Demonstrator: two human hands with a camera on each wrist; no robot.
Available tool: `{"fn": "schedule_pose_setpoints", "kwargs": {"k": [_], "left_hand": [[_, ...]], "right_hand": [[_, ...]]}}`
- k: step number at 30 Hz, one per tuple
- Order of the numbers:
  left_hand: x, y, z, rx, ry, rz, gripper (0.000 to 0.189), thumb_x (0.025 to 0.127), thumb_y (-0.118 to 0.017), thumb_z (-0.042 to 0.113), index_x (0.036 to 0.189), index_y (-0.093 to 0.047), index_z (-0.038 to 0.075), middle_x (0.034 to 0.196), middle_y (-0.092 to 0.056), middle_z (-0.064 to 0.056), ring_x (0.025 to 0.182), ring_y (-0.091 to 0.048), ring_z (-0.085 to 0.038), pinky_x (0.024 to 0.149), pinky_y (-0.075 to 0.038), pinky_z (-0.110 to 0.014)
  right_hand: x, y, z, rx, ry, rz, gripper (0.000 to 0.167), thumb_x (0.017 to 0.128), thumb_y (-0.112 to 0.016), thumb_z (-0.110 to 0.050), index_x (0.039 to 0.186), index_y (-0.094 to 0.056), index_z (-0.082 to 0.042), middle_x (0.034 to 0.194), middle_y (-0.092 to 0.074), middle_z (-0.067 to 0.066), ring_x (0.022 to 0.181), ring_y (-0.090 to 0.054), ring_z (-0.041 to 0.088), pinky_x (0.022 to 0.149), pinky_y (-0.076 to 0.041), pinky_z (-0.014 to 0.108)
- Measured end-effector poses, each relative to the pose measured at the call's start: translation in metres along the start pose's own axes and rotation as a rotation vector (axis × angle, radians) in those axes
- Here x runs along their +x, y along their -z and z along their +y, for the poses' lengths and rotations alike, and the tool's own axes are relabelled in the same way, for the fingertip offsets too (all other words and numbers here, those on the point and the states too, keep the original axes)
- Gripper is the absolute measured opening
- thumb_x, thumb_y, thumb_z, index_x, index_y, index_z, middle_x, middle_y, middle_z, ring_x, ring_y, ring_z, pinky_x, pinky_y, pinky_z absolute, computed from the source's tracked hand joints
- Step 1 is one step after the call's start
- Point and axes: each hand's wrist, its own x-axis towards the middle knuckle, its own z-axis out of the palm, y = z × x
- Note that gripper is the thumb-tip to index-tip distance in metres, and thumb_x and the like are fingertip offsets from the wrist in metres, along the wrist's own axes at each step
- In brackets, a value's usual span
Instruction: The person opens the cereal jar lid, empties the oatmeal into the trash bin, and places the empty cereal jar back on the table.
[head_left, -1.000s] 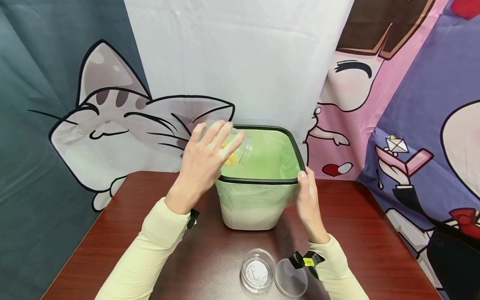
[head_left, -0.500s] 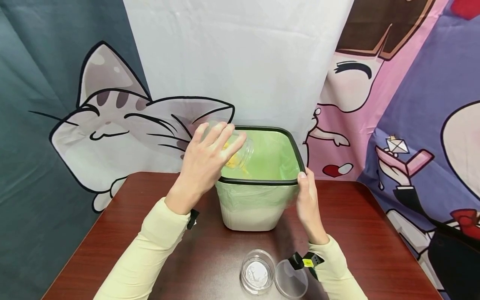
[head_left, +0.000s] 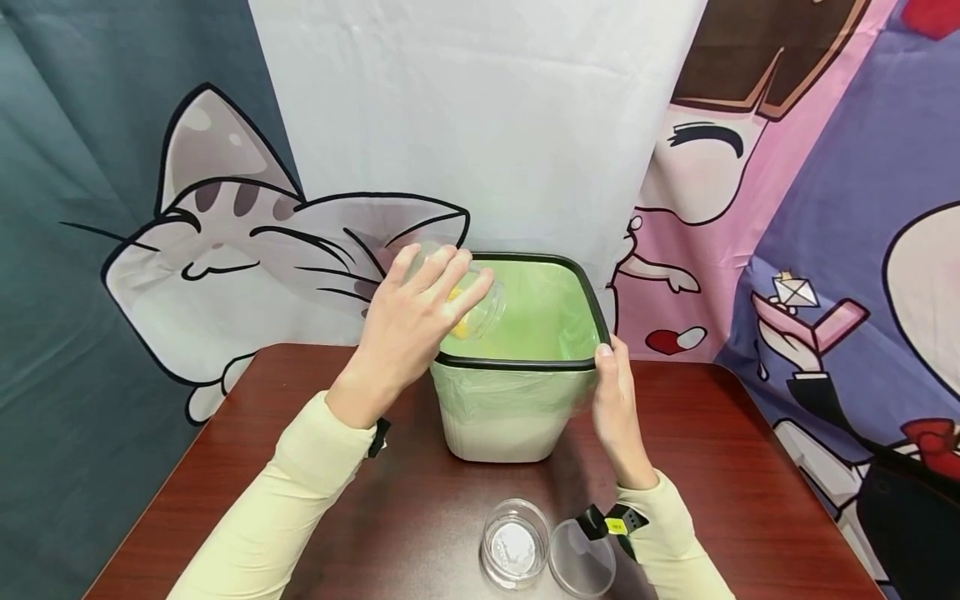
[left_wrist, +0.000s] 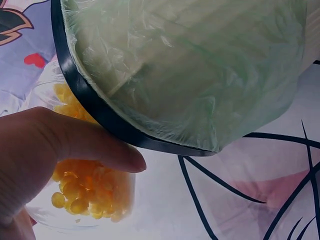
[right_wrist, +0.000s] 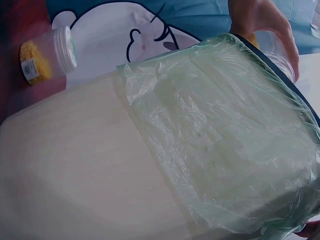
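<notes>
Cartoon cloth [head_left: 465,125] backs the brown table [head_left: 420,508]. At centre, the left hand [head_left: 408,321], fingers curled round a clear jar [head_left: 489,312] and partly hiding it, tips yellow pieces [left_wrist: 90,192] over the bin [head_left: 495,429]; the right hand [head_left: 617,400] grips its rim [head_left: 517,364], probably steadying it. Bottom centre: a clear container [head_left: 514,546] and lid [head_left: 582,558].

Cloth backdrop [head_left: 480,108], cartoon cat [head_left: 217,250] printed, hangs behind reddish-brown bench [head_left: 697,433]. Clear container [head_left: 515,546] stands on it, translucent lid [head_left: 582,565] just beside. A lidded, labelled jar [right_wrist: 48,56] holds yellow pieces [right_wrist: 37,60].
</notes>
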Motion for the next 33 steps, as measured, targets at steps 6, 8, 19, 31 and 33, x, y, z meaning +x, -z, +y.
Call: {"fn": "schedule_pose_setpoints", "kwargs": {"k": [6,8,19,31,33], "left_hand": [[0.0013,0.0007,0.0004,-0.004,-0.011,-0.006,0.048,0.077,-0.051,-0.004,0.119,-0.056,0.02,0.119,-0.052,-0.008,0.113,-0.045,-0.022,0.098,-0.03,-0.045],[0.0019,0.0004,0.0004,-0.007,-0.014,-0.002,0.048,0.077,-0.05,-0.004,0.118,-0.056,0.019,0.118,-0.053,-0.007,0.113,-0.045,-0.022,0.098,-0.03,-0.045],[0.004,-0.0013,0.001,0.01,-0.046,0.087,0.047,0.078,-0.051,-0.002,0.119,-0.056,0.021,0.118,-0.053,-0.005,0.113,-0.046,-0.021,0.096,-0.031,-0.044],[0.0013,-0.0046,0.0014,0.016,-0.108,0.066,0.046,0.081,-0.05,-0.002,0.119,-0.057,0.023,0.12,-0.054,-0.005,0.117,-0.046,-0.02,0.098,-0.028,-0.047],[0.0013,-0.0044,0.0013,0.021,-0.106,0.065,0.046,0.082,-0.049,-0.002,0.12,-0.056,0.023,0.121,-0.054,-0.005,0.118,-0.045,-0.02,0.099,-0.028,-0.047]], "right_hand": [[0.0001,0.0001,0.0012,-0.01,0.001,0.011,0.043,0.097,-0.032,-0.03,0.13,-0.041,-0.004,0.121,-0.047,0.01,0.109,-0.04,0.011,0.092,-0.029,0.024],[-0.0003,-0.0006,0.0007,-0.015,-0.002,0.017,0.043,0.097,-0.032,-0.031,0.13,-0.041,-0.004,0.121,-0.047,0.009,0.109,-0.04,0.011,0.092,-0.029,0.024],[-0.0016,-0.0021,-0.0004,-0.039,-0.03,0.03,0.046,0.097,-0.032,-0.035,0.13,-0.04,-0.004,0.12,-0.047,0.008,0.108,-0.039,0.01,0.091,-0.028,0.024],[-0.0019,-0.0016,-0.0003,-0.022,-0.025,0.02,0.045,0.097,-0.032,-0.034,0.13,-0.04,-0.005,0.121,-0.047,0.009,0.108,-0.039,0.01,0.091,-0.029,0.024],[-0.002,-0.0014,-0.0001,-0.019,-0.022,0.018,0.045,0.097,-0.032,-0.034,0.13,-0.04,-0.004,0.121,-0.047,0.009,0.108,-0.04,0.011,0.091,-0.029,0.025]]}}
